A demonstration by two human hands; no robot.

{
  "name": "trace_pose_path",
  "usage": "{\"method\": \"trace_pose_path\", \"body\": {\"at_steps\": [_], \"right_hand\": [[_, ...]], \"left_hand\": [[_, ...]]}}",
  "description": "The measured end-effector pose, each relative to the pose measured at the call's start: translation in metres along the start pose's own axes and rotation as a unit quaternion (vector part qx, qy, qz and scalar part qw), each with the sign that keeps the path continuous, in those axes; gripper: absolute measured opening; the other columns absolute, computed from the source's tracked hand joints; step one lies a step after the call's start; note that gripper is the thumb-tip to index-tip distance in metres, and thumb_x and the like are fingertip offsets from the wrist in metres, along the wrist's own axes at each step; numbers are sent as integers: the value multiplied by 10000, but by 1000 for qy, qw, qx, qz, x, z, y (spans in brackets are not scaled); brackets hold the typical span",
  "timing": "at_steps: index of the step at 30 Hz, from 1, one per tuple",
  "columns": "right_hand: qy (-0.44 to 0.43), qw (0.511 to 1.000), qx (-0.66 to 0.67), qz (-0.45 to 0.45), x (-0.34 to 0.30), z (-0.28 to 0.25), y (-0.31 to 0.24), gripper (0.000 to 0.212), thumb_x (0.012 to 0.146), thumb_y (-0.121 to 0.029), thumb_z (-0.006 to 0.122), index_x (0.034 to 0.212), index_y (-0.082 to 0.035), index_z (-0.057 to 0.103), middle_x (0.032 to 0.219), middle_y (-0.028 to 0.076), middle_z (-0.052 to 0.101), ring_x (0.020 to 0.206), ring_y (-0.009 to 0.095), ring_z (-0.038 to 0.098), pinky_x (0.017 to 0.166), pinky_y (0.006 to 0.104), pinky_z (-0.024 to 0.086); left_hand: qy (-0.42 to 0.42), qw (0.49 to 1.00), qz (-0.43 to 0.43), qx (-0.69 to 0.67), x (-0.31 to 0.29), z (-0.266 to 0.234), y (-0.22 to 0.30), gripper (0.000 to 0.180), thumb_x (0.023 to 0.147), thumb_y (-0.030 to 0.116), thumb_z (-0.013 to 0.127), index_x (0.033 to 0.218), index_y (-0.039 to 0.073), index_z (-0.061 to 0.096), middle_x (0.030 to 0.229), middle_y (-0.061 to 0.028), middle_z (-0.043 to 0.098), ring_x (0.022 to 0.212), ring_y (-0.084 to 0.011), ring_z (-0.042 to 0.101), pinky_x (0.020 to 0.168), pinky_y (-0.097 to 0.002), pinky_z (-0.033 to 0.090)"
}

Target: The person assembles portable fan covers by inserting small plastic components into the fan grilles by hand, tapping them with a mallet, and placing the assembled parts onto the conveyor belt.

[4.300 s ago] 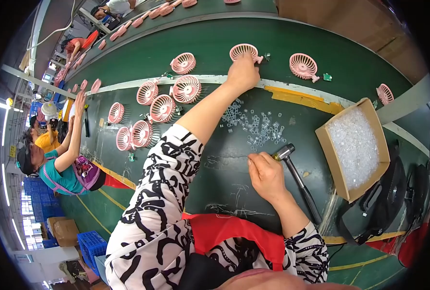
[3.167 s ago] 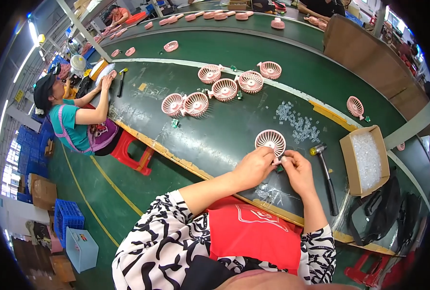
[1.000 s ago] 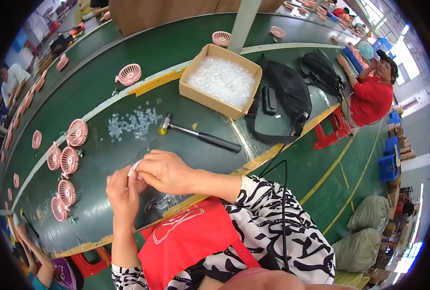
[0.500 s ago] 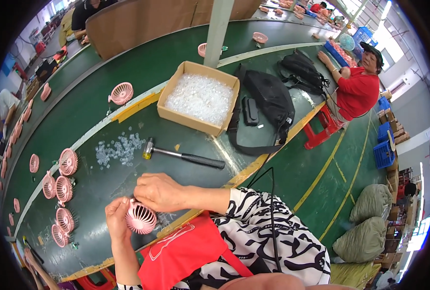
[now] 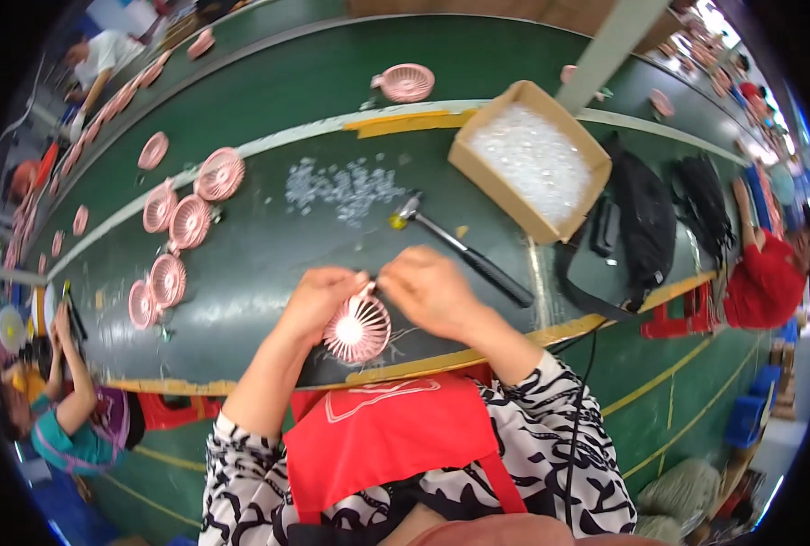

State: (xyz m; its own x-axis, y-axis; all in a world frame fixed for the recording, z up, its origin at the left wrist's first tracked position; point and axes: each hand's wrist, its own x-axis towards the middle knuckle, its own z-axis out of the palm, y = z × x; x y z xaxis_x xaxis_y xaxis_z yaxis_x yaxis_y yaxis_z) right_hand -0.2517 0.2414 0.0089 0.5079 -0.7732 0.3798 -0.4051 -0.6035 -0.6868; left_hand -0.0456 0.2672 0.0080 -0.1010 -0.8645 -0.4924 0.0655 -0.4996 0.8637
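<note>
My left hand pinches a pink round fan grille by the short neck at its top, and its slatted bowl hangs just above the near edge of the bench. Close to that neck, my right hand has its fingers pressed together; whatever they hold is hidden. Beyond the hands lies a hammer with a yellow-tipped head and a black handle. A scatter of small clear plastic pieces is spread left of the hammer's head.
Several pink grilles rest on the left. A carton of clear pieces, a black bag and a grey post stand to the right. Pink parts sit on the green belt behind. Co-workers sit at both sides.
The view has swung left, so the bench things appear farther right. My right hand has come slightly off the grille's neck to its right side; the left hand still holds the grille.
</note>
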Motion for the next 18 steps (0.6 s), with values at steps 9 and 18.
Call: {"method": "trace_pose_path", "body": {"at_steps": [9,18], "right_hand": [[-1,931,-346,121,-7,-25,27,146,782,-124,694,863,-24,627,877,138,586,830,316,600,717,426,524],[42,994,-84,63,8,-33,-18,203,845,-38,660,1005,-7,538,877,169,581,701,371,605,598,452,489]], "left_hand": [[196,869,292,348,14,-14,3,330,813,299,759,950,3,709,898,-160,684,801,-275,648,719,-373,510],[215,799,333,453,-26,-7,-32,1040,624,308,890,1415,-50,317,1304,-217,494,1222,-400,450,1037,-494,335]]}}
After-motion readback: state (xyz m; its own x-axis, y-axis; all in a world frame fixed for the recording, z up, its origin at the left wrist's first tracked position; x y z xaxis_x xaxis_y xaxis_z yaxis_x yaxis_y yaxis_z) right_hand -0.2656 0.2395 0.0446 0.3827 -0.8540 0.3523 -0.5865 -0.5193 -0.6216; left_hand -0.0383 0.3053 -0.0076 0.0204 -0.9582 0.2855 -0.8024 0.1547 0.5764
